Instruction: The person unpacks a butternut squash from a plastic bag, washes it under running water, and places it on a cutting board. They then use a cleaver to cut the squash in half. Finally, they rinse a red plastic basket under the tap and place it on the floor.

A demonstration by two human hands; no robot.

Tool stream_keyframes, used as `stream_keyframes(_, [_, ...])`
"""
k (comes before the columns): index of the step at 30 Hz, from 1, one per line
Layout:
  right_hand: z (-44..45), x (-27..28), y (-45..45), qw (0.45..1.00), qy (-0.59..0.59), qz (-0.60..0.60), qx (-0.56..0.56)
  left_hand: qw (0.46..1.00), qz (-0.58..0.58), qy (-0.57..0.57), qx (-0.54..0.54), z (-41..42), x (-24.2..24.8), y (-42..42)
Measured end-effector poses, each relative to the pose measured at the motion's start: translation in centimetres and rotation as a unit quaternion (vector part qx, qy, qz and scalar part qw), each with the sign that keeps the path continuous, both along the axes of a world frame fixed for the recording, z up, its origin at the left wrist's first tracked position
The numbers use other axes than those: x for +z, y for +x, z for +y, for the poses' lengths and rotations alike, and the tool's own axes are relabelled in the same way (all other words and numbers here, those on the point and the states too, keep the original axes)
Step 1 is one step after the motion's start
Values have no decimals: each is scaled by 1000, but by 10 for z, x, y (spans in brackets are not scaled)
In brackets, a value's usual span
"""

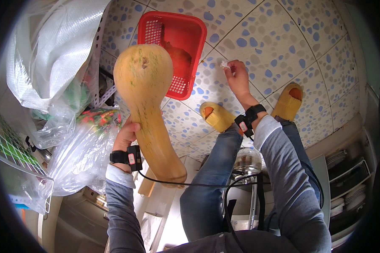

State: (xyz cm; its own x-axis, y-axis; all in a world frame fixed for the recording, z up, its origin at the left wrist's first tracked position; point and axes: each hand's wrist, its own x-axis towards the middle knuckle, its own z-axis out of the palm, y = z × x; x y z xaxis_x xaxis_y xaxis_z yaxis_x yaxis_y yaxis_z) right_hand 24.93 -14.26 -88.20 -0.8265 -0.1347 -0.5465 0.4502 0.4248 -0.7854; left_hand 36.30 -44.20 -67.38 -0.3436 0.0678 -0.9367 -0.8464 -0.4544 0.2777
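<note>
A large butternut-type squash (148, 95) with tan-orange skin and green flecks is gripped around its neck by my left hand (126, 134). Its bulbous end points away from me and covers part of a red plastic basket (198, 60) on the floor. Inside the basket lies a reddish-brown item (179, 57) that I cannot make out clearly. Off to the right of the basket, my right hand (238, 77) pinches a small crumpled white scrap (224, 64), perhaps tissue or thin plastic, between thumb and fingers. The fingers of my left hand behind the squash are mostly hidden.
Clear plastic bags (82, 155) and a white woven sack (57, 53) crowd the left, beside a white wire rack (22, 167). Pebble-patterned tiles (272, 44) cover the floor. My feet wear yellow slippers (288, 104). A black cable (190, 184) runs between my wrist devices, across my lap.
</note>
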Motion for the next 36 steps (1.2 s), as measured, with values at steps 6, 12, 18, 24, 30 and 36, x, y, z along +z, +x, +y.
stream_keyframes(6, [-10,9,-7,999,-29,-7,-44,999,14,-37,5,14,12,-3])
stream_keyframes(12, [-24,25,-10,992,-80,-6,-98,996,-7,12,86,26,18,-2])
stream_keyframes(18, [-55,69,-21,978,-184,-24,-101,991,-15,38,128,38,22,-3])
stream_keyframes(24, [-94,110,-25,942,-318,-72,-75,996,-21,28,87,39,22,-2])
stream_keyframes(30, [-79,113,-18,920,-358,-150,-51,996,-11,31,83,38,16,14])
stream_keyframes(36, [-17,50,-22,992,-28,-99,-70,998,-12,-17,57,43,18,40])
